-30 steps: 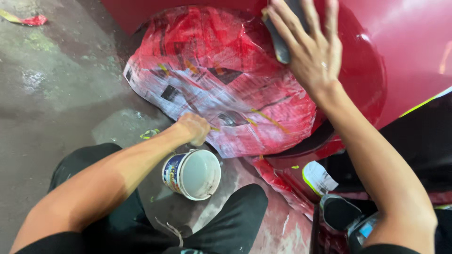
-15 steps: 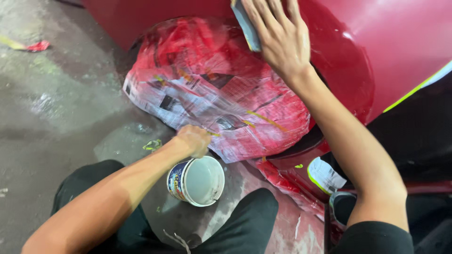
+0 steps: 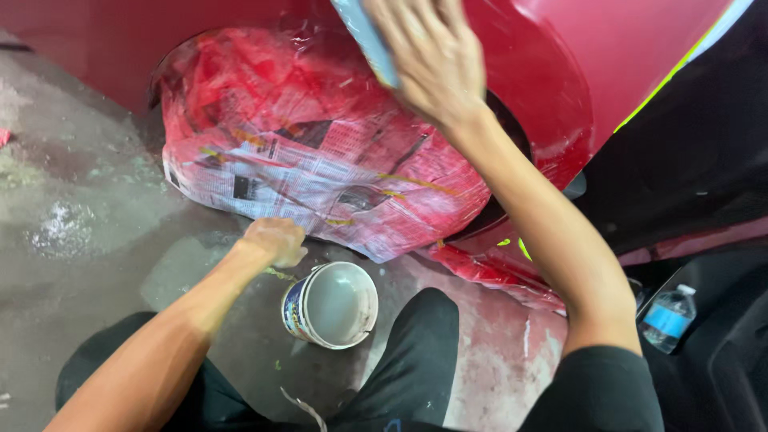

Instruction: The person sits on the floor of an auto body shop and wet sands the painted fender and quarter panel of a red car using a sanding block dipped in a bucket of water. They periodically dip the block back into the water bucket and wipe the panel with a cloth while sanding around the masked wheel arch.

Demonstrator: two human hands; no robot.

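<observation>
My right hand [image 3: 428, 56] presses a flat blue-grey sanding block [image 3: 364, 36] against the red car body panel [image 3: 616, 72] above the wheel arch. The wheel [image 3: 304, 152] is wrapped in newspaper stained with red paint. My left hand [image 3: 276, 240] is closed in a fist, resting low on the wet floor at the bottom edge of the wrapped wheel, just above a small white tub [image 3: 332, 304] lying on its side with its open mouth up. Nothing shows inside the fist.
Wet grey concrete floor [image 3: 72, 208] spreads to the left. A plastic water bottle [image 3: 668, 318] with a blue label lies at the lower right by black car trim [image 3: 704, 160]. My dark-trousered knees [image 3: 416, 352] flank the tub.
My right hand with the block has slid left and up along the red panel. My left hand and the tub have stayed about where they were; the view has shifted closer.
</observation>
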